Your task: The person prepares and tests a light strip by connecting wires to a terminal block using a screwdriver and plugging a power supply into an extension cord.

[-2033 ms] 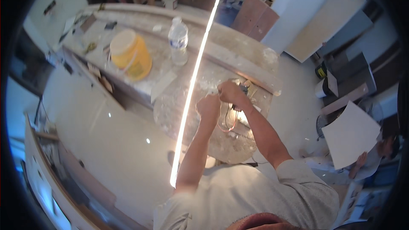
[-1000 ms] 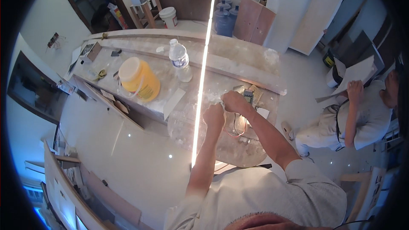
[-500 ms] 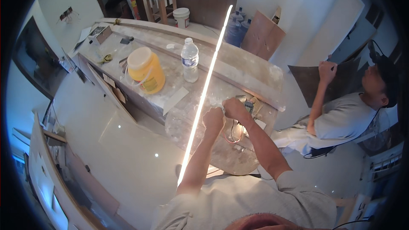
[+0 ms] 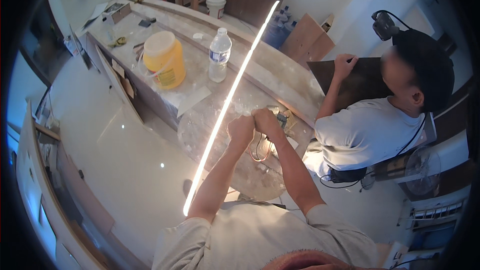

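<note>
My left hand and my right hand meet, fingers curled closed, over the rounded end of a dusty worktop. What they grip is too small and hidden to make out. Beside my right hand sits a small dark electronic unit, and thin red and black wires loop down below the hands. A long glowing light strip runs diagonally across the worktop, just left of my hands. Light also glows near the unit.
A yellow bucket, plastic bottle and scraps share the worktop. Close at the right a person holds a dark board. Behind stand a white bucket and water jugs; a leaning panel is at left.
The co-worker has moved much closer on my right, a pale sheet giving way to a dark board. The view has shifted; my hands stay together at the same spot, slightly closer to each other.
</note>
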Demonstrator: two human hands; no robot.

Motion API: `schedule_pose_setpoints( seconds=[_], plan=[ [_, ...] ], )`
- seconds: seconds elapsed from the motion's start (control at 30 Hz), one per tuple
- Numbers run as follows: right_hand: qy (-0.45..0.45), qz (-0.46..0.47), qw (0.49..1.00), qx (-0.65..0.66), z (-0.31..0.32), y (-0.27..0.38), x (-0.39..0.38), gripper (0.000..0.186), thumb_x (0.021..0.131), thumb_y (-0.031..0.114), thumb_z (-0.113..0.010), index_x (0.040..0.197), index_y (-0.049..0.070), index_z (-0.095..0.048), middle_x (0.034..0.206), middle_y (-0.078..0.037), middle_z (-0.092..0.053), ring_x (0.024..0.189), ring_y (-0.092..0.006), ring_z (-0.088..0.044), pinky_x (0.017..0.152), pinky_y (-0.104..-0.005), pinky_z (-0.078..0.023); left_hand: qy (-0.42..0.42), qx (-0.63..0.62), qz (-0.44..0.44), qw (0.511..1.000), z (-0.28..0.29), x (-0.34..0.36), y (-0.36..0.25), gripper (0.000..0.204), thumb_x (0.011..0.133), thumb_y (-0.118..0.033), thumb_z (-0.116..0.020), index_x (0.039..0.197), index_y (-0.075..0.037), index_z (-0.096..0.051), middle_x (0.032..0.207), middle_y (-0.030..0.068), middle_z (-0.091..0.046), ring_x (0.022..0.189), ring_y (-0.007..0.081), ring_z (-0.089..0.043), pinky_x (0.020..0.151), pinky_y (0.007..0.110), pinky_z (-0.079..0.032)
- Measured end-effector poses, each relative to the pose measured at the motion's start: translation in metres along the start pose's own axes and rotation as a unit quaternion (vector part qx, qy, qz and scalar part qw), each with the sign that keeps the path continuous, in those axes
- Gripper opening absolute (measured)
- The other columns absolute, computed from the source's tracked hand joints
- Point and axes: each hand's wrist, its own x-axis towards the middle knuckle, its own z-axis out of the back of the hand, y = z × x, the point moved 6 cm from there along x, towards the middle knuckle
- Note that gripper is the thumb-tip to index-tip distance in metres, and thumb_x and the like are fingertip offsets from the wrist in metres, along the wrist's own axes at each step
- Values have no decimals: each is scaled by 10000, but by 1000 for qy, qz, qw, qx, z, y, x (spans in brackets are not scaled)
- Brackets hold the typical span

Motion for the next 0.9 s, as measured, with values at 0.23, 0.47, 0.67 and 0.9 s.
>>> schedule_pose_setpoints(
  seconds=[0.23,0.47,0.67,0.9],
  plan=[
    [-152,183,971,-12,-1,10,-21,185,781,65,-616,943,34,-699,980,-202,-695,994,-356,-661,923,-443,-506,-39,12,-2,999,-12,-1,11,142,861,-156,-641,905,-170,-775,891,75,-763,834,268,-753,651,410,-582],
    [-64,219,973,-35,-27,-20,11,165,801,227,-687,839,69,-716,872,-174,-712,867,-374,-692,698,-438,-538,-10,-90,73,993,8,-10,1,164,877,-212,-642,954,-194,-785,929,5,-771,914,216,-744,656,380,-569],
    [4,195,980,-41,-36,-37,21,171,813,255,-687,840,90,-717,879,-173,-714,873,-377,-691,697,-451,-535,10,-100,83,991,10,-16,-3,125,880,-210,-677,962,-218,-771,973,-22,-759,936,170,-733,695,318,-562],
    [55,127,990,4,-49,-55,27,198,827,251,-698,860,57,-722,873,-190,-715,846,-355,-715,664,-438,-521,16,-112,101,988,-3,-13,5,143,851,-212,-724,986,-197,-766,976,-29,-750,934,168,-727,684,320,-550]
  ],
)
